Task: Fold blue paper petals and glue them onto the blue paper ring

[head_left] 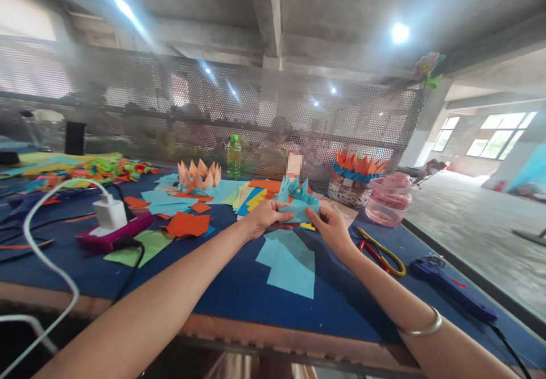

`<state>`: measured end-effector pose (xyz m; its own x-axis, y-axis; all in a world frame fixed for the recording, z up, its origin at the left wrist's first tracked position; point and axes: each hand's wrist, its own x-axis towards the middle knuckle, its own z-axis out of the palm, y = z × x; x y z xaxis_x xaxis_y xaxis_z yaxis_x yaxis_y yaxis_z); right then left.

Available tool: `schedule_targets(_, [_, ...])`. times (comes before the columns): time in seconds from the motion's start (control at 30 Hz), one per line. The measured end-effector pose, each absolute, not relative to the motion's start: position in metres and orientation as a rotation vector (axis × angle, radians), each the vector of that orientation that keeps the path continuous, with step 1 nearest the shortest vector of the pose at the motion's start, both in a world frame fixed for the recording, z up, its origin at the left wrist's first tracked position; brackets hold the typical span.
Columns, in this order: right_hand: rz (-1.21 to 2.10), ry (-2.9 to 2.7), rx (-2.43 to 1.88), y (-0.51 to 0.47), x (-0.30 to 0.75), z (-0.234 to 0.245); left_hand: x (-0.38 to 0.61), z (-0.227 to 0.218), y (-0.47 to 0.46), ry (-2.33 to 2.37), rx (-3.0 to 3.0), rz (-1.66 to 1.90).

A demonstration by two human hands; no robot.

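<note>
Left hand (264,219) and right hand (335,229) pinching paper (300,213) between them, both nearly closed; uneven pull possibly risking a tear.

Over on the left of the blue tabletop (239,293) sits a purple power strip (96,243) with a white charger (110,214) standing up in it, and a white cable (29,225) loops from that toward the table's near edge. A green-capped bottle (234,158) stands at the back, just before a perforated metal screen (149,126). Farther left I can see a dark upright block (75,138). At the right edge there's a pink see-through container (387,204), and a pink flower (425,65) with green leaves pokes up by the screen's corner. Beyond, bare concrete floor (464,208) runs toward bright windows (501,131), under a glaring ceiling light (400,33).
</note>
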<state>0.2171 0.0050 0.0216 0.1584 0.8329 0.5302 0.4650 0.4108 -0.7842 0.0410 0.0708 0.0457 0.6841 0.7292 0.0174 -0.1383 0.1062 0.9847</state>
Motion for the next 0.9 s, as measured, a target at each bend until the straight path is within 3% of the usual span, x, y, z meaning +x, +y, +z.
schedule_targets(0.9, [0.354,-1.488,-1.275,0.0066,0.2198,0.0187,0.0423,0.0441,0.0717,0.558,1.307,0.688])
